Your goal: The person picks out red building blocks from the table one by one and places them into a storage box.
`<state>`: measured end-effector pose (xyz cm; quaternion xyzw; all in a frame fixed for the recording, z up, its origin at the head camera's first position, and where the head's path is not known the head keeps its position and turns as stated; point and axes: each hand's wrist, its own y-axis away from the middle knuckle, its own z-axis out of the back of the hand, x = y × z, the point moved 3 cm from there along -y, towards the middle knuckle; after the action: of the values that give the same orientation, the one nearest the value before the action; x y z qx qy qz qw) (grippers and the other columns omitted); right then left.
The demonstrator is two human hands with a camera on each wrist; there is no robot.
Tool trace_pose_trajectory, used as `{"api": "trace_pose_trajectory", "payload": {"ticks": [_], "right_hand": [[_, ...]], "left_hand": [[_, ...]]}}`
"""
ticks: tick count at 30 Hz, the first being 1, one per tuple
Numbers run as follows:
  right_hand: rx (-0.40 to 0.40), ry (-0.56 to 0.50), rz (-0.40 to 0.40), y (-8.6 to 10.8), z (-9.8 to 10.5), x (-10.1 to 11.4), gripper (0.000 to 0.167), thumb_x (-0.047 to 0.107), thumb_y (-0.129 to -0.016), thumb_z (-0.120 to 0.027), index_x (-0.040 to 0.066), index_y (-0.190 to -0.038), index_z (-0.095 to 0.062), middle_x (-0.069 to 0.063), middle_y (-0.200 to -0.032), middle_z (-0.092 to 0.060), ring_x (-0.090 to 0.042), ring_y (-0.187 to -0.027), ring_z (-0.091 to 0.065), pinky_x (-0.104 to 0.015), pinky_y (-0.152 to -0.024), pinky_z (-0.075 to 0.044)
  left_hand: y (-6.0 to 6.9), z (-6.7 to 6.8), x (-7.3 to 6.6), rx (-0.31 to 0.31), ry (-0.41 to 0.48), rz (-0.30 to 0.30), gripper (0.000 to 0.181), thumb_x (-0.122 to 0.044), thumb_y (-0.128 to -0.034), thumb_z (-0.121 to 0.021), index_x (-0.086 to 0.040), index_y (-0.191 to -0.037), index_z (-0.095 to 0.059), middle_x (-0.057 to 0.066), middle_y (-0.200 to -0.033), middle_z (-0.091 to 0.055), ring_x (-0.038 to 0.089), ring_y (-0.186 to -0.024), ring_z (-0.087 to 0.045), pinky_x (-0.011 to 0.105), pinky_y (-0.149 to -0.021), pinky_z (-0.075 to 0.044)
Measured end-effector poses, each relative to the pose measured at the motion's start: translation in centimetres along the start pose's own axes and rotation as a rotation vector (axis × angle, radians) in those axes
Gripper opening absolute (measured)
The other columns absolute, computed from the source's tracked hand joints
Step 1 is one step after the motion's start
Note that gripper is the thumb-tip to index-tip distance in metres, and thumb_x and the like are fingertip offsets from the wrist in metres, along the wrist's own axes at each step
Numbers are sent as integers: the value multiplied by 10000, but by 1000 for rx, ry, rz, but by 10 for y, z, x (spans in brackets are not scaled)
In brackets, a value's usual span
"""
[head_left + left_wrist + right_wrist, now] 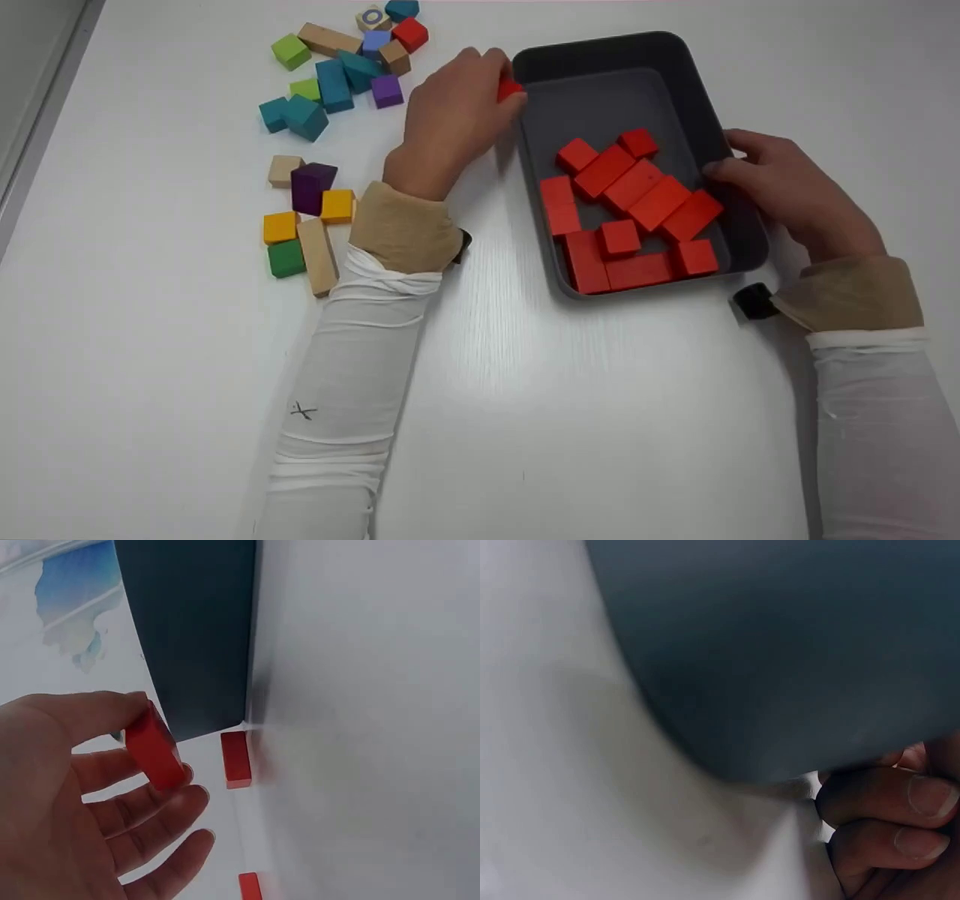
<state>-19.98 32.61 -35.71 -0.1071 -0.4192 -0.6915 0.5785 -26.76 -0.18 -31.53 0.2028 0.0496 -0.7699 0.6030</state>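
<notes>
My left hand (pixel 459 105) pinches a red block (pixel 155 746) between thumb and fingers, just outside the left rim of a dark grey tray (pixel 600 88). In the head view the hand covers most of that block. My right hand (pixel 799 187) grips the tray's right side, thumb over the rim and fingers outside; the right wrist view shows curled fingers (pixel 891 844) beside the dark wall. Several red blocks (pixel 634 184) lie in the near part of the tray. Two more red blocks, one near the tray wall (pixel 235 760) and one farther off (pixel 250 886), show in the left wrist view.
Left of the tray, mixed blocks lie on the white table (pixel 510 420): teal (pixel 334 86), light green (pixel 291 52), purple (pixel 387 91) and a red one (pixel 410 34) farther back. Nearer are yellow (pixel 280 227), green (pixel 286 258) and plain wood (pixel 318 257) blocks.
</notes>
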Motion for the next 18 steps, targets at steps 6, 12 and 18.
{"api": "trace_pose_trajectory", "payload": {"ticks": [6, 12, 18], "right_hand": [[2, 2, -5, 1, 0, -1, 609, 422, -1064, -407, 205, -1629, -347, -149, -1530, -443, -82, -1053, -545, -117, -779, -473], [9, 6, -16, 2, 0, -2, 618, 450, -1068, -397, 228, -1640, -323, -152, -1569, -426, -149, -1143, -515, -144, -834, -453], [-1, 14, -12, 1, 0, 0, 614, 449, -1064, -404, 225, -1633, -342, -135, -1540, -452, -130, -1109, -531, -144, -820, -463]], "left_hand": [[5, -1, -18, 128, 3, -161, 502, -488, -1044, -553, -211, -1463, -558, 7, -1378, -627, 154, -1183, -587, 280, -1064, -507], [7, -2, -27, 163, -26, -228, 479, -472, -1036, -582, -235, -1451, -562, -1, -1402, -607, 152, -1227, -561, 278, -1074, -502], [8, -7, -27, 198, -45, -236, 466, -366, -1026, -616, -231, -1468, -558, 34, -1398, -582, 170, -1218, -558, 290, -1066, -514]]}}
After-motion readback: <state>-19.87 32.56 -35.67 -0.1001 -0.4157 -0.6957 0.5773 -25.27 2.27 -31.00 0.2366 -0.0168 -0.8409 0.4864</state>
